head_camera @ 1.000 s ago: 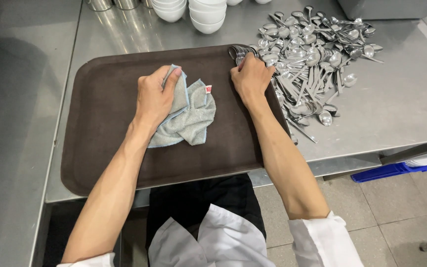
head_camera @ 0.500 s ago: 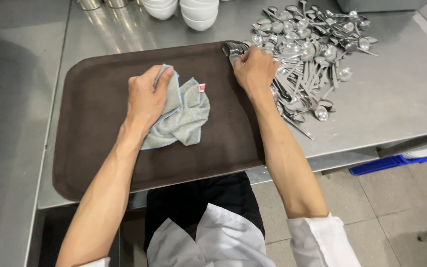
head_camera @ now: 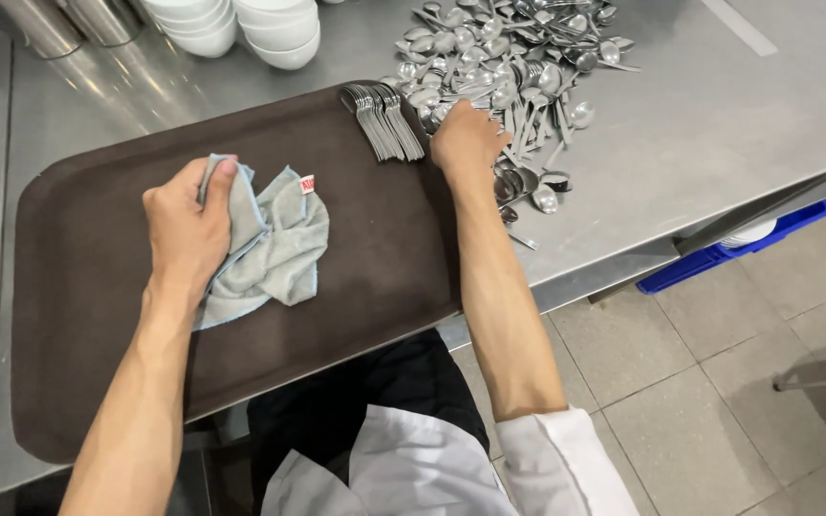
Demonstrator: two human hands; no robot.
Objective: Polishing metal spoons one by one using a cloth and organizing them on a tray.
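My left hand point(head_camera: 186, 222) bunched the grey cloth point(head_camera: 274, 244) mid-tray point(head_camera: 78, 315). My right hand point(head_camera: 466, 141) — fingers curled, nearer the tray's far corner — touched the loose spoon heap point(head_camera: 518, 67) just right of the stacked spoons point(head_camera: 384, 119), handles toward me.

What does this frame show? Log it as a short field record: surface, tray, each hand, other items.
surface: steel table
tray: brown tray, lying flat, overhanging the table's near edge
left hand: grips a grey cloth on the tray
right hand: at the edge of the loose spoon pile
on tray: neat row of spoons at far edge
other: white bowls, blue crate below
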